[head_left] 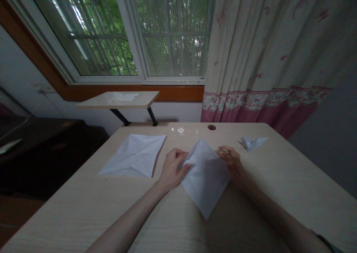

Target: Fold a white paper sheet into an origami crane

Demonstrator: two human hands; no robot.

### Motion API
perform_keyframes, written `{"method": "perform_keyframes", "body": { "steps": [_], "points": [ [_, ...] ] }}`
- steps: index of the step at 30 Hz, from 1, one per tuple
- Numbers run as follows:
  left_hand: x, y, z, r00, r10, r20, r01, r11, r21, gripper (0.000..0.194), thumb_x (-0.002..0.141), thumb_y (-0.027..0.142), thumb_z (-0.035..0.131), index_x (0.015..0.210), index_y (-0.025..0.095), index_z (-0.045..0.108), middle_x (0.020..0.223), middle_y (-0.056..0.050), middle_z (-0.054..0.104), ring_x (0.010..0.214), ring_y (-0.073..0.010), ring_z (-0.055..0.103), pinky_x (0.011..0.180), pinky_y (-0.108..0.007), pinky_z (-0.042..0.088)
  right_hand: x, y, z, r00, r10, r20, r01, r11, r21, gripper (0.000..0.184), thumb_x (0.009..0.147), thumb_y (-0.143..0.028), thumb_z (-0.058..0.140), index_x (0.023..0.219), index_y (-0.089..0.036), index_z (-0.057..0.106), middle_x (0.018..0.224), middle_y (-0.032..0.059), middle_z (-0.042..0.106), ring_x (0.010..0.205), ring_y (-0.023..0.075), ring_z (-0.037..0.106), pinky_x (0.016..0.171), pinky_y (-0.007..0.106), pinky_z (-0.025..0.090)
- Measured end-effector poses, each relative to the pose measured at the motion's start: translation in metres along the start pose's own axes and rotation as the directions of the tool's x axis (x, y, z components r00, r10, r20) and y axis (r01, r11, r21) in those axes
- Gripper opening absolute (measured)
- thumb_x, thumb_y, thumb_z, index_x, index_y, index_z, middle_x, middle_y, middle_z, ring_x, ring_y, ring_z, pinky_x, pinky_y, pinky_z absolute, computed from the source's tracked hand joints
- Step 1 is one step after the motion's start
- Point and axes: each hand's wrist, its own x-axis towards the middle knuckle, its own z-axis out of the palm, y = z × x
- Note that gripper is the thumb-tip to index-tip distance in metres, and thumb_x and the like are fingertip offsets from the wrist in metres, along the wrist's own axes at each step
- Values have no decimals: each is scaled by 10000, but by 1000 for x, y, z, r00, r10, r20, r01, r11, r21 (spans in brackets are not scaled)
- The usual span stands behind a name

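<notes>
A folded sheet of white paper point(206, 182), diamond-shaped with one corner pointing toward me, lies on the desk between my hands. On its left edge, my left hand point(175, 167) is closed, with the thumb over the paper and the fingers at the upper left edge. My right hand point(232, 164) grips the upper right edge, its fingers bent and partly hiding the right corner. Left of them rests a creased, unfolded white sheet point(136, 156). A small folded paper bird point(253, 143) sits on the right side of the desk.
The pale wooden desk point(281, 201) has a round cable hole point(212, 127) near its back edge. A raised shelf point(139, 100) on black legs stands at the back left, with white paper point(122, 97) on it. Behind are a barred window and a floral curtain point(251, 59).
</notes>
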Motion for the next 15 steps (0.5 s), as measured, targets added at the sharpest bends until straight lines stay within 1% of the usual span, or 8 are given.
{"method": "perform_keyframes", "body": {
  "steps": [3,5,8,11,15],
  "points": [
    [0,-3,-1,1000,28,-10,-28,999,-47,549,973,606,327,1180,225,663,1170,-118,587,1120,-270,537,977,-454,414,-1,-3,0,1000,4,-14,-4,1000,6,631,1001,-579,124,1270,-293,618,1342,98,524,1166,300,539,1024,524,381],
    [-1,-5,-1,999,50,-13,-51,994,-96,593,979,621,274,1188,218,655,1248,-126,594,1182,-273,531,1021,-462,390,-1,-6,0,999,15,-30,-14,999,37,627,1001,-581,123,1311,-288,583,1353,102,540,1177,300,545,1026,525,389],
    [-2,-6,-1,996,88,-7,-88,982,-167,634,990,627,202,1198,210,631,1290,-125,621,1221,-264,545,1089,-483,325,0,-10,-2,999,46,-19,-44,995,93,656,988,-611,105,1370,-282,525,1358,112,554,1208,303,544,1037,530,389],
    [-2,-5,-2,995,98,12,-93,969,-228,664,984,647,153,1175,209,613,1253,-107,663,1202,-248,580,1138,-477,263,0,-11,-4,997,76,-1,-75,988,137,684,973,-645,96,1410,-278,473,1307,116,603,1238,317,542,1066,553,344],
    [-2,0,-3,998,68,-6,-67,953,-296,719,954,703,121,1174,202,587,1123,-95,721,1131,-244,624,1145,-459,246,-1,-9,-6,996,69,52,-76,984,163,663,988,-615,74,1427,-281,441,1229,104,671,1253,320,546,1096,594,261]
  ]
}}
